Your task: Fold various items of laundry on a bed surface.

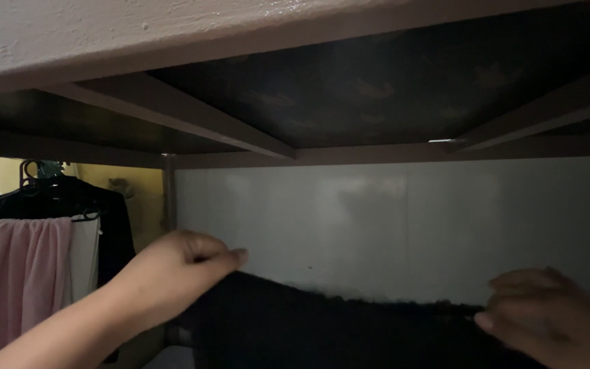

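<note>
No packages, labels, signs or screens show anywhere here, from the dark underside of the shelf across the top of the frame down to the pale wall panel in the middle and the hanging clothes at the left edge.

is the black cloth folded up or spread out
Spread out: the black cloth stretches wide between the left hand and the right hand, each gripping its top edge.
</note>
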